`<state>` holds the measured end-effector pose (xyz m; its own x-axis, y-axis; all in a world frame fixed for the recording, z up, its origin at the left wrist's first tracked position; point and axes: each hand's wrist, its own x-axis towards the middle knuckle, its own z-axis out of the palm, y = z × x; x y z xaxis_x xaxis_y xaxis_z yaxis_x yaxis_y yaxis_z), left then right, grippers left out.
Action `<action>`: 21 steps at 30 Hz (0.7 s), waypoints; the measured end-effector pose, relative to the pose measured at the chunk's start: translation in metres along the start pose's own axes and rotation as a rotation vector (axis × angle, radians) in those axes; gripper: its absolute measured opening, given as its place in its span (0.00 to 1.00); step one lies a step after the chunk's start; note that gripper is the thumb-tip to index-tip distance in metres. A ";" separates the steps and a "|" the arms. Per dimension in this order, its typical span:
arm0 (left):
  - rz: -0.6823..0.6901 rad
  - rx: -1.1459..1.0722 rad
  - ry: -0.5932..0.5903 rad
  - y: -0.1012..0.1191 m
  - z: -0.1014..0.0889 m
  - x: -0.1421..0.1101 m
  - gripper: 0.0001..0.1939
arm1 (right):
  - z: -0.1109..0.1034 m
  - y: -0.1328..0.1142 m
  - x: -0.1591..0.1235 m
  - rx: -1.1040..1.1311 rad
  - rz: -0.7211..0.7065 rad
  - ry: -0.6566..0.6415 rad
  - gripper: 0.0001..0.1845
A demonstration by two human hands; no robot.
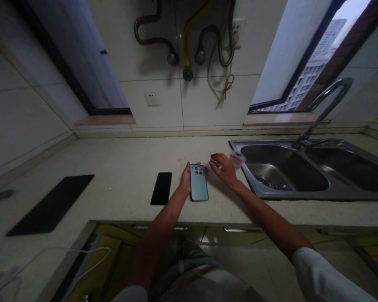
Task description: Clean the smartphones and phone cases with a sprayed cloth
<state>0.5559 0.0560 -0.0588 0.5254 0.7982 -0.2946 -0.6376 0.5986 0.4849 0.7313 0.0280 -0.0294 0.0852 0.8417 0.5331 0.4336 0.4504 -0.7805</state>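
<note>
My left hand (185, 179) is closed round a teal phone case (199, 186), with its fingers behind and showing at the far edge. Skin tones show through the round camera holes of the case. Just to the right, my right hand (226, 168) pinches a small object (214, 160), partly dark and partly pale, too small to name. Beside that hand, near the sink edge, is a clear plastic bag (237, 159) with a red stripe. A black phone (161, 188) lies flat on the counter left of my left hand.
A double steel sink (290, 197) with a curved faucet (326, 107) is set in the counter at right. On the left lies a dark flat mat (52, 205), with a white cable (94, 250) nearby. Hoses and sockets are on the tiled wall.
</note>
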 end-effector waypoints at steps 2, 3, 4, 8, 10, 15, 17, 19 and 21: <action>0.005 0.005 0.016 0.000 0.000 0.002 0.27 | 0.016 0.000 0.001 -0.142 -0.126 -0.161 0.11; 0.002 0.010 0.026 0.000 -0.001 0.002 0.28 | 0.025 0.002 0.000 -0.179 -0.168 -0.259 0.13; -0.003 0.014 0.035 0.000 -0.002 0.003 0.29 | 0.034 0.004 -0.002 -0.208 -0.207 -0.354 0.15; 0.011 0.010 -0.007 -0.003 -0.008 0.007 0.34 | 0.060 0.013 -0.015 -0.334 -0.277 -0.490 0.24; 0.016 0.009 -0.044 -0.006 -0.011 0.010 0.36 | 0.064 0.015 -0.021 -0.379 -0.261 -0.475 0.27; 0.039 0.014 0.007 -0.007 -0.013 0.014 0.36 | 0.065 0.007 -0.029 -0.405 -0.280 -0.490 0.26; 0.090 0.015 0.045 -0.004 -0.013 0.013 0.35 | 0.065 0.000 -0.033 -0.386 -0.322 -0.531 0.24; 0.153 0.015 0.083 0.001 -0.014 0.011 0.33 | 0.062 -0.008 -0.040 -0.364 -0.362 -0.581 0.24; 0.199 0.018 0.106 0.005 -0.014 0.010 0.31 | 0.055 -0.016 -0.049 -0.357 -0.398 -0.641 0.23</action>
<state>0.5498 0.0677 -0.0708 0.3277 0.9036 -0.2759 -0.7121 0.4281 0.5564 0.6706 -0.0042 -0.0611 -0.6150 0.6941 0.3741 0.5904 0.7198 -0.3651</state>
